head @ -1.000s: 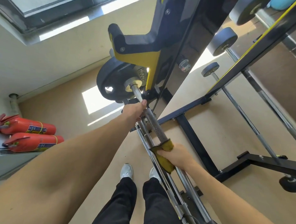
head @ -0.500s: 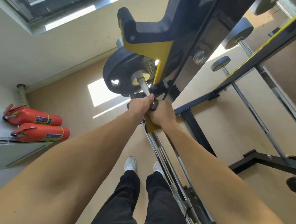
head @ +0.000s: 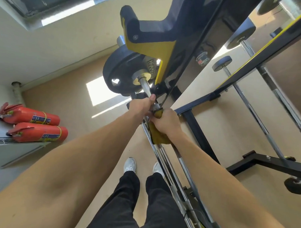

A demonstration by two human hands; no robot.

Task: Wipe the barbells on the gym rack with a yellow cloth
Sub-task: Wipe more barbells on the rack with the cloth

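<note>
A steel barbell (head: 146, 87) with a black weight plate (head: 120, 70) on its end rests in the black and yellow hook of the gym rack (head: 149, 37). My left hand (head: 141, 106) grips the bar just below the plate's collar. Right beside it, my right hand (head: 166, 123) holds the yellow cloth (head: 158, 137) wrapped round the same bar, with the cloth's loose end hanging under my wrist. The two hands almost touch. More bare steel bars (head: 163, 158) run down below the hands.
Two red fire extinguishers (head: 36, 127) lie on a ledge at the left. At the right, other barbells (head: 258, 117) lean in the rack's black frame (head: 271, 162). My feet in white shoes (head: 130, 165) stand on the tan floor.
My right hand slid the yellow cloth up the bar from the knurled middle to just beside my left hand, which kept its grip. The view moved closer to the rack.
</note>
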